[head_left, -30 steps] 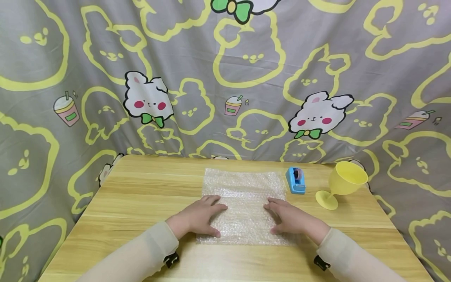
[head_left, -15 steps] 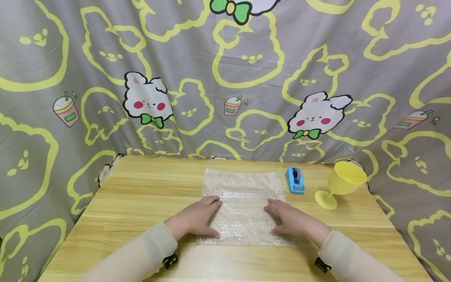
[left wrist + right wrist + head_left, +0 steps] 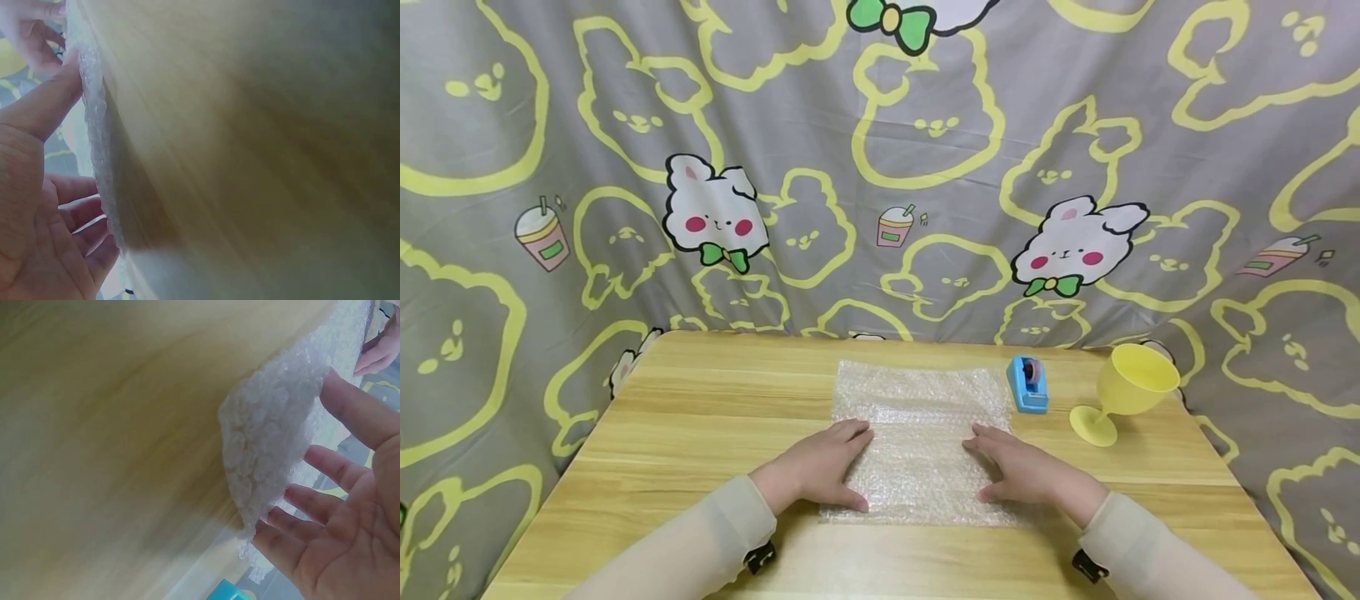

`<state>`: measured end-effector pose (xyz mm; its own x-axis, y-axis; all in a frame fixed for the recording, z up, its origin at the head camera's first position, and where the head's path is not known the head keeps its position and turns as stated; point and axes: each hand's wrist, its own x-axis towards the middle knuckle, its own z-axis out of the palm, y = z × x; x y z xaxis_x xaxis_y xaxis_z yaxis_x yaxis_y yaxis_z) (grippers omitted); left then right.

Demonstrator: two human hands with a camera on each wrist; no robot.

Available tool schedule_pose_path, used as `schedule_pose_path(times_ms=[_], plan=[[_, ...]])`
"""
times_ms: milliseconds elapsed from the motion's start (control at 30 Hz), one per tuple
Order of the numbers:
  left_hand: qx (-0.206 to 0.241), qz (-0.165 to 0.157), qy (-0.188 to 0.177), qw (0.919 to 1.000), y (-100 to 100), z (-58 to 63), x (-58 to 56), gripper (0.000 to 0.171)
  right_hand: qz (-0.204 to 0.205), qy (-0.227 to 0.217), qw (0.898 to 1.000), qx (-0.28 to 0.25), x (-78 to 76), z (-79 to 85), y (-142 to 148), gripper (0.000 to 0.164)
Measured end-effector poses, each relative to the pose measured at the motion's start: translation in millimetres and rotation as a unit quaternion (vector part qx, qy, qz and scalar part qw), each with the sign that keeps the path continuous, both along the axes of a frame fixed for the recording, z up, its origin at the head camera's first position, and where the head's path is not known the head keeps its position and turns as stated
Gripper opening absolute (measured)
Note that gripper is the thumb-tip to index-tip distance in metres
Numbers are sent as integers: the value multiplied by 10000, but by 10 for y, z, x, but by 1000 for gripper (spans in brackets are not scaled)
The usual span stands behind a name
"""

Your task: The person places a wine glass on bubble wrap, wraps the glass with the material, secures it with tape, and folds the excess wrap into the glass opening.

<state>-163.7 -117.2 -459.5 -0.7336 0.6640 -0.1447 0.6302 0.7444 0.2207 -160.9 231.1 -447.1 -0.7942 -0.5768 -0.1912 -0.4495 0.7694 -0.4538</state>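
Observation:
A sheet of clear bubble wrap (image 3: pixel 921 450) lies flat on the wooden table between both hands. My left hand (image 3: pixel 822 467) rests on its left side with the fingers spread and the thumb near the front corner. On the opposite side my right hand (image 3: pixel 1026 468) touches the sheet with spread, relaxed fingers. The left wrist view shows the left hand's fingertips against the bubble wrap (image 3: pixel 97 119). In the right wrist view the right hand's fingertips meet the bubble wrap (image 3: pixel 265 434) along its edge. Neither hand grips anything.
Behind the right hand sits a blue tape dispenser (image 3: pixel 1028 385) with a roll in it. A yellow goblet (image 3: pixel 1137 381) stands farther right on the wooden table (image 3: pixel 700 417). A grey patterned curtain (image 3: pixel 820 150) hangs along the table's back and sides.
Almost nothing differs. The left fingers have drawn back very slightly to the left, and both hands stay on the bubble wrap.

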Motion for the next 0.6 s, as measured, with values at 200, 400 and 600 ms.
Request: schedule_pose_path(times_ms=[200,400,600], plan=[[41,-78,-67,9999,-16,-4,25,109,65,-47,9999,68,32,3,20,71],[18,-177,81,9998,-30,-28,41,107,116,-11,9999,121,28,-19,48,70],[-29,-281,132,9995,-55,-22,38,99,143,14,9998,142,16,-15,55,68]])
